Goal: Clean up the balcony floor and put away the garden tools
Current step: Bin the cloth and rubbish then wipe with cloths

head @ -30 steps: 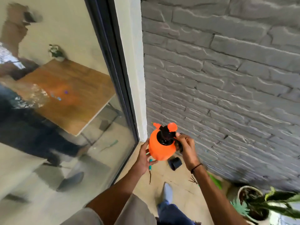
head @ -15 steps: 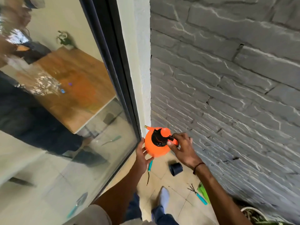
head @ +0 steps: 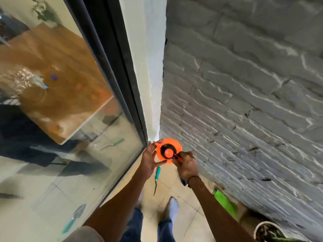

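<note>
Right hand grips the sprayer handle; left hand, fingers straight, steadies its side in the corner.

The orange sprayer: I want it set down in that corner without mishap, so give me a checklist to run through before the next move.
1. Right hand grip on the handle of the orange sprayer: fingers curled round it. Ok.
2. Left hand steadying the body: flat against its side. Ok.
3. Sprayer upright: seen from straight above, cap up. Ok.
4. Floor under the sprayer: hidden by it. Cannot tell.
5. Walking path: a teal-handled tool lies on the tiles just behind the hands, near the feet. Not ok.
6. Green object along the brick wall: off to the right, out of the way. Ok.
</note>
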